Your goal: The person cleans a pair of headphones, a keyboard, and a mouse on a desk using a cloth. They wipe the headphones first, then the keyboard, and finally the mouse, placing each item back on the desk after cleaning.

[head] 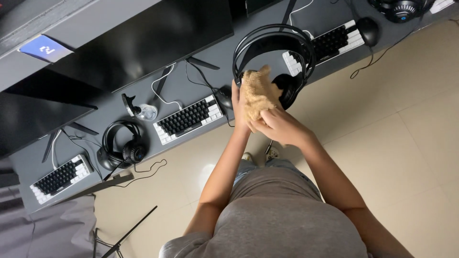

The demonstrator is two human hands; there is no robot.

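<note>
I hold up a black over-ear headset [272, 45] in front of me, above the desk edge. My left hand [237, 107] grips it from behind near the lower left ear cup, mostly hidden by a tan fluffy cloth [257, 91]. My right hand [277, 125] is closed on that cloth and presses it against the headset's right ear cup [290, 88].
A long grey desk [191, 88] runs diagonally with dark monitors [143, 40], three black-and-white keyboards [189, 118], mice [224, 98], a spray bottle [141, 111] and another headset [122, 145]. A further headset [401, 8] lies far right. Beige tiled floor [392, 143] lies below.
</note>
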